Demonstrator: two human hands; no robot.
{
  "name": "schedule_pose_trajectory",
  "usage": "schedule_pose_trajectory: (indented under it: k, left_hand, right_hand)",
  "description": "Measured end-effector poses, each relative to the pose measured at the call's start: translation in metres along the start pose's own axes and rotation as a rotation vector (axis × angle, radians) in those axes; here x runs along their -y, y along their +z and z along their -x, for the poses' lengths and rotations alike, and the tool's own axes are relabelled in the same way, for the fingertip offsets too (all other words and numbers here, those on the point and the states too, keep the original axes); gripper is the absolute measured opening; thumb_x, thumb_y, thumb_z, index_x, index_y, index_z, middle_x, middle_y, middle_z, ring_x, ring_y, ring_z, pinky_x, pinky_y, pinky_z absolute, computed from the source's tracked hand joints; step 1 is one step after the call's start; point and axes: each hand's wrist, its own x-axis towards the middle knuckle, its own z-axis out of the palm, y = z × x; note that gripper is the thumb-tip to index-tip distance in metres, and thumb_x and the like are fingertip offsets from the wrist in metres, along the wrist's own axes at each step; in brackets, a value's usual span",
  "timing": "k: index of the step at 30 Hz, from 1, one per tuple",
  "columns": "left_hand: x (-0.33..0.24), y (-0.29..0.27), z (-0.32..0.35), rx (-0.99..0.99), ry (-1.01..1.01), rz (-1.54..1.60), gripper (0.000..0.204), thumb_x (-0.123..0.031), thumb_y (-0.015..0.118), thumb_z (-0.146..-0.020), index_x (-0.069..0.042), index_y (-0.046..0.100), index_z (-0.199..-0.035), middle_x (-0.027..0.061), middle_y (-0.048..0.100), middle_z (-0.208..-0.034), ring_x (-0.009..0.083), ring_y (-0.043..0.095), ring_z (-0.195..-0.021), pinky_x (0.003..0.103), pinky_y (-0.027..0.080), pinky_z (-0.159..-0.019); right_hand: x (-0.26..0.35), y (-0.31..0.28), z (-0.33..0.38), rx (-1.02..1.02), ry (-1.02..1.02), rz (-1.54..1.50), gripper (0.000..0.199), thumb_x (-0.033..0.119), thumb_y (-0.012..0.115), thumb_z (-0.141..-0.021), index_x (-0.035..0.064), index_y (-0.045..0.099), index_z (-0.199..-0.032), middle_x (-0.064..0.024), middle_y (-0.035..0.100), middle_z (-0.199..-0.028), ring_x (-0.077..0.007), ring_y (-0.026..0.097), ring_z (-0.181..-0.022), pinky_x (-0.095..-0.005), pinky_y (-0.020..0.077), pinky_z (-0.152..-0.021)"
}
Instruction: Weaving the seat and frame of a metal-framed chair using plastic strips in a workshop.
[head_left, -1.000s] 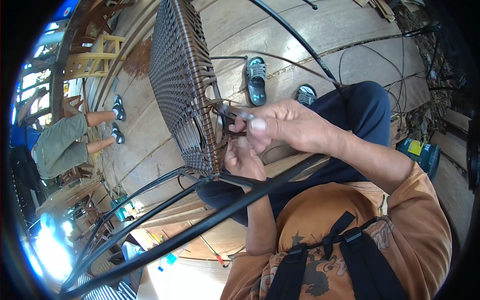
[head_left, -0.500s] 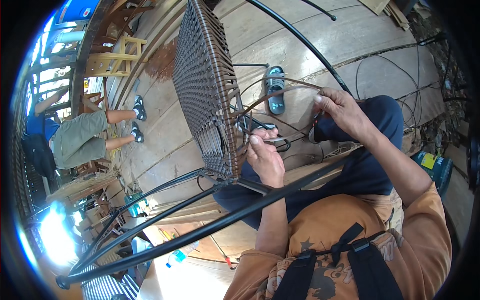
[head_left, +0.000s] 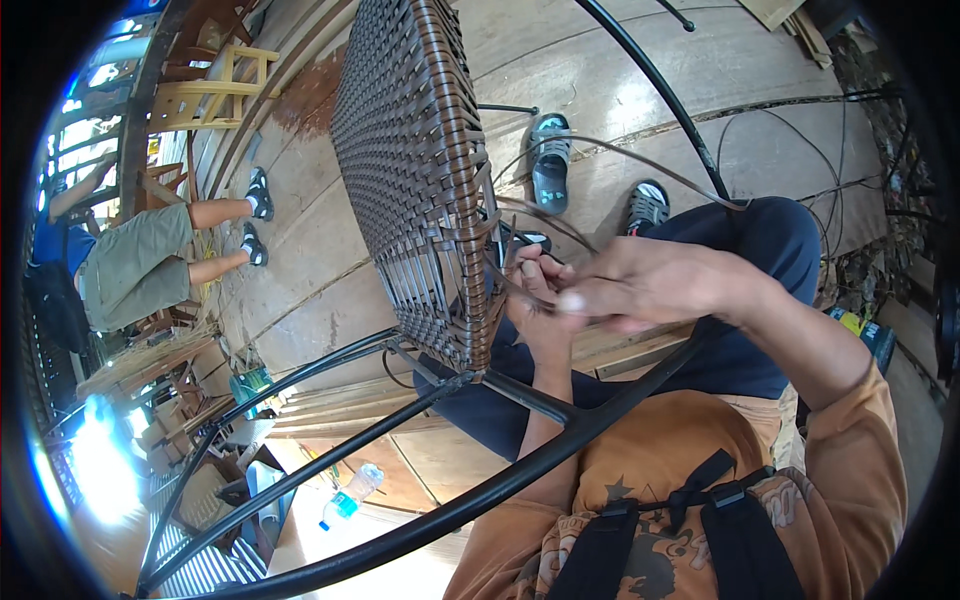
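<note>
A chair seat woven from flat brown plastic strips stands on edge before me, on a black tubular metal frame. Near its lower corner the weave is looser, with long parallel strips showing. From the seat's right edge, a loose brown strip loops out over my knee. My left hand is beside that edge, its fingers curled around a strip. Partly in front of it, my right hand pinches the strip between thumb and fingers, slightly blurred. The hands nearly touch, and the right one hides part of the left.
Sandals lie on the board floor beyond the seat. A plastic bottle is at lower left, behind the frame tubes. Another person stands at left near a pale wooden stool. Thin black cables trail at right.
My right hand has come left and down from the stretched-out strip to meet my left hand. The seat and frame have shifted slightly in view.
</note>
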Motion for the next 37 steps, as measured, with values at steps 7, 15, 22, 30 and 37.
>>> schedule_pose_trajectory:
  k: [7,15,22,30,37]
  left_hand:
    - [0.034,-0.023,-0.04,-0.137,0.116,0.073,0.025,-0.023,0.044,-0.092,-0.002,0.05,-0.104,0.0053,0.053,-0.09,0.0133,0.052,-0.081,0.031,0.041,-0.072]
    - [0.006,-0.045,-0.065,-0.004,0.013,-0.997,0.027,-0.017,0.049,-0.09,0.001,0.049,-0.11,0.0081,0.054,-0.1,0.0171,0.054,-0.089,0.03,0.043,-0.078]
    - [0.027,-0.041,-0.042,-0.011,0.235,-0.999,0.031,-0.015,0.051,-0.089,0.002,0.049,-0.115,0.0101,0.053,-0.111,0.0182,0.053,-0.096,0.029,0.043,-0.082]
    - [-0.036,-0.023,0.025,0.05,-0.017,-0.127,0.024,-0.012,0.049,-0.089,0.006,0.051,-0.106,0.0106,0.058,-0.095,0.0148,0.053,-0.089,0.027,0.041,-0.08]
    - [-0.094,-0.066,0.08,0.209,-0.106,-0.267,0.014,-0.006,0.049,-0.088,0.004,0.059,-0.091,0.0082,0.061,-0.079,0.0114,0.057,-0.069,0.023,0.048,-0.065]
  right_hand:
    - [-0.026,0.027,-0.043,-0.16,-0.221,0.366,0.031,0.013,0.053,-0.084,0.0013,0.052,-0.112,-0.0158,0.057,-0.074,-0.0309,0.059,-0.072,-0.0379,0.0479,-0.065]
    - [0.021,0.026,-0.059,-0.458,-0.048,0.585,0.012,0.013,0.053,-0.081,0.0008,0.055,-0.079,-0.0133,0.057,-0.066,-0.0277,0.06,-0.064,-0.0365,0.0503,-0.055]
    - [0.014,0.019,-0.072,-0.389,-0.144,0.222,0.019,0.013,0.056,-0.082,-0.0053,0.056,-0.079,-0.0143,0.059,-0.071,-0.0252,0.056,-0.06,-0.0307,0.0475,-0.058]
    - [0.005,0.032,-0.01,-0.602,-0.636,-0.133,0.023,0.021,0.055,-0.087,0.0005,0.061,-0.079,-0.002,0.049,-0.063,-0.0151,0.047,-0.063,-0.0315,0.0423,-0.063]
    - [0.05,0.038,0.02,-0.612,-0.581,-0.65,0.029,0.023,0.045,-0.091,0.0005,0.048,-0.073,0.0012,0.038,-0.053,-0.007,0.038,-0.046,-0.0242,0.0303,-0.041]
